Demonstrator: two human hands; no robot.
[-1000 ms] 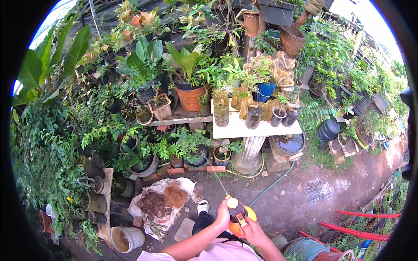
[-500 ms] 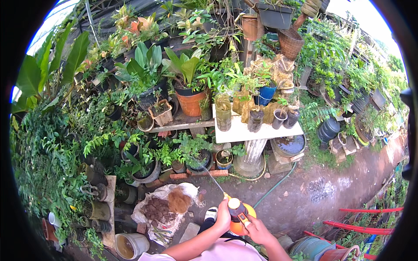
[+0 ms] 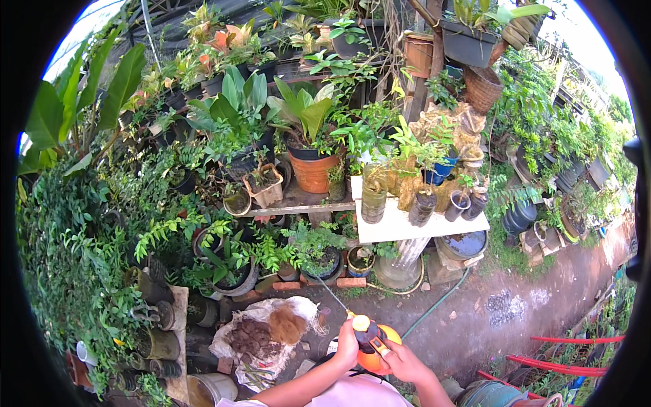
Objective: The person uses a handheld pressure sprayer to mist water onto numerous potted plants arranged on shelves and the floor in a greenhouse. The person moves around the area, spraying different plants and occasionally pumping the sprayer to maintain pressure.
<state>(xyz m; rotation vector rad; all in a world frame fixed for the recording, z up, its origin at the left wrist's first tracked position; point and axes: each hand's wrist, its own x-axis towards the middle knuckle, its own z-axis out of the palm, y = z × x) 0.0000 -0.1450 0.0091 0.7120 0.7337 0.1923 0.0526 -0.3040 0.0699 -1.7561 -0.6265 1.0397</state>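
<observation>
Both my hands grip an orange pump sprayer (image 3: 389, 334) with a dark top and a yellow cap, held in front of my body. My left hand (image 3: 347, 344) is closed around the side of its head, by the yellow nozzle. My right hand (image 3: 401, 362) wraps the handle from the other side, thumb on top. From the nozzle a thin pale line (image 3: 333, 294), a wand or a water jet, runs up to a dark pot (image 3: 329, 270) on the ground. A feathery green plant (image 3: 313, 243) grows in that pot.
A white-topped stand (image 3: 420, 229) with several potted plants rises ahead right. On the ground lie bricks (image 3: 352, 282), an open sack (image 3: 230, 339) of brown fibre and a green hose (image 3: 434, 306). A pale bucket (image 3: 215, 388) is at lower left, red bars (image 3: 559, 367) at lower right.
The view has shifted, so the plants and stand sit further right and lower in the picture. My hands keep their hold on the sprayer, and the thin line still reaches the same pot.
</observation>
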